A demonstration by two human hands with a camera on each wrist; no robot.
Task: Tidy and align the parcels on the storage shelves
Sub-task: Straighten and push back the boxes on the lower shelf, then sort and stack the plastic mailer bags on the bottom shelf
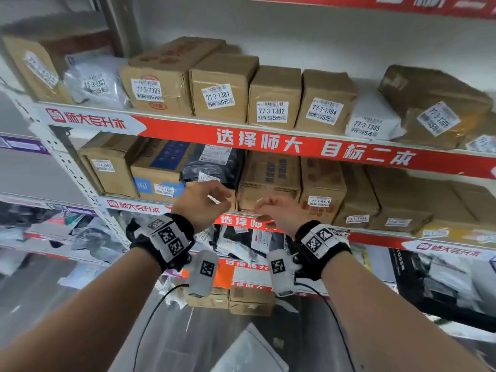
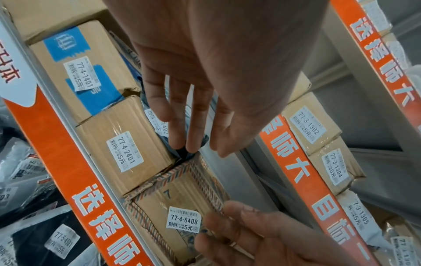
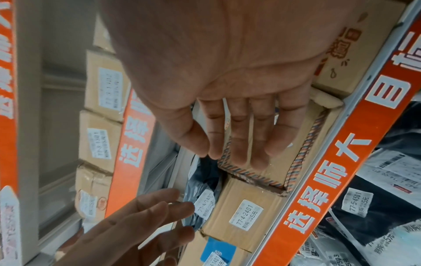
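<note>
Both forearms are bare, no sleeves being seen. A black strap is worn on each wrist, the left wrist strap [image 1: 163, 238] and the right wrist strap [image 1: 320, 244], each fitted with white blocks printed with black square code markers. A thin black cable [image 1: 150, 315] is hung from each.

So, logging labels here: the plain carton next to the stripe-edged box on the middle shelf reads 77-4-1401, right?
Not quite. The plain carton beside the stripe-edged box reads 77-4-2401, as the left wrist view shows. 77-4-1401 is on the blue-taped carton.
</note>
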